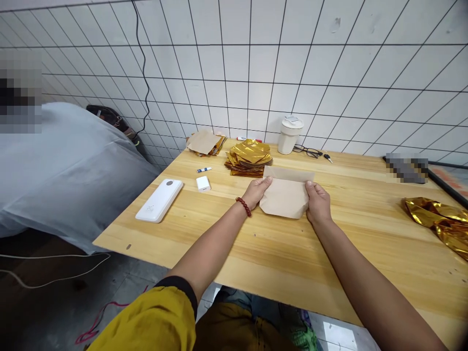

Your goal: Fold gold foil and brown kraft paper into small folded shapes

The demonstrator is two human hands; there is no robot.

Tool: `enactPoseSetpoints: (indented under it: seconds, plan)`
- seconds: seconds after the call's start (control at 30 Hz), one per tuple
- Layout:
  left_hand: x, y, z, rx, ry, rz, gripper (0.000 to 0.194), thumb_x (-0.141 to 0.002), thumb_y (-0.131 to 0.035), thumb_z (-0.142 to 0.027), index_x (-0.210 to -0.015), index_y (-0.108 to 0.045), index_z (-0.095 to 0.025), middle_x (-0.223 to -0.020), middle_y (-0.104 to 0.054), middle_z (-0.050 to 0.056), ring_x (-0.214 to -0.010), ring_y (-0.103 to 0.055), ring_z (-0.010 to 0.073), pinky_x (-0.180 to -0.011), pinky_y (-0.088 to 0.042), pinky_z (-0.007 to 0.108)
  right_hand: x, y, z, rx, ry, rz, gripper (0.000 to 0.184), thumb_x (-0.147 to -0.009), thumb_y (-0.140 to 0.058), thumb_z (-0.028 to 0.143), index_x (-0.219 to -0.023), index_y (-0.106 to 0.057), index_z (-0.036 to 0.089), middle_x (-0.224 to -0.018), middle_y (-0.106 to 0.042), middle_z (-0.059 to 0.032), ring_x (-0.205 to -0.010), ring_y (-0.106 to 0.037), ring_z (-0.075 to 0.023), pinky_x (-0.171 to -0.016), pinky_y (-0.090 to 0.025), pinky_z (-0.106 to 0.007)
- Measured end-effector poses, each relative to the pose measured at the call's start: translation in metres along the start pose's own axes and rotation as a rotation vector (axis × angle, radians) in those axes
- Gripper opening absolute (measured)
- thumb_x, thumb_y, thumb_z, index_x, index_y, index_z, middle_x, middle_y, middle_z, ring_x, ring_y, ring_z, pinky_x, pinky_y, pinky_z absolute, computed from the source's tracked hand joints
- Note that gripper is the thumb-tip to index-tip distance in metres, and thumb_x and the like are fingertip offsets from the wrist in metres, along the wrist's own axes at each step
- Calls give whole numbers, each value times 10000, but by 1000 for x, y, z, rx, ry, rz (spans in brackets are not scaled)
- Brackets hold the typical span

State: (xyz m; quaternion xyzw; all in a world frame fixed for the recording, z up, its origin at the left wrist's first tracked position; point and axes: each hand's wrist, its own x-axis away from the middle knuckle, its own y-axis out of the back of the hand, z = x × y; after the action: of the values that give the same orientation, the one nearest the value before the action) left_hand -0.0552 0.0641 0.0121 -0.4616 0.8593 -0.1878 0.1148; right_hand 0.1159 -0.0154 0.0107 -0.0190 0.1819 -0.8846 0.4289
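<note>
A sheet of light brown paper (284,197) is held up between my two hands, just above the table. Its top edge is folded over in a strip and its lower corners are cut or folded at a slant. My left hand (257,191), with a red bead bracelet (243,206) on the wrist, pinches the left edge, thumb on top. On the right edge my right hand (318,201) grips with its thumb in front and fingers curled behind. Beyond the paper lies a stack of shiny gold foil sheets (249,157).
Left on the wooden table (219,243) lie a white power bank (159,201), a white charger (203,184) and a small blue-white packet (204,169). Behind are a brown paper pile (204,142), a white cup (290,135), glasses (310,152) and a key (328,157). Gold foil (440,219) lies right.
</note>
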Motion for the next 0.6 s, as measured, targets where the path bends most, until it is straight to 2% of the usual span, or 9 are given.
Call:
enactPoseSetpoints:
  seconds: [0.23,0.37,0.47,0.6]
  plan:
    - [5,-1,-6,24,33,4,480,-610,-795,-537,-795,-716,-101,-729,-713,75,-671,-640,179,-694,-479,311,0,0,2,-22,-6,-38,381,-586,-824,514,-728,-670,196,-650,-672,23,-545,-561,-131,-549,-468,-268]
    - [-1,2,-3,48,23,-44,405,-632,-768,-473,-781,-718,-100,-759,-727,78,-775,-664,218,-769,-487,334,0,1,2,-9,-2,-39,355,-577,-835,485,-723,-694,194,-656,-681,19,-544,-557,-127,-540,-465,-263]
    - [-5,4,-2,130,17,-92,414,-666,-735,-496,-814,-716,-110,-794,-737,84,-863,-676,242,-850,-490,365,1,1,0,31,20,-20,341,-594,-830,481,-728,-709,191,-641,-675,21,-536,-543,-120,-530,-453,-254]
    - [-3,4,-8,215,5,-59,433,-628,-798,-480,-841,-711,-114,-823,-741,100,-885,-688,246,-887,-494,386,2,1,0,56,26,1,336,-610,-822,488,-729,-717,192,-626,-670,21,-527,-536,-121,-513,-441,-252]
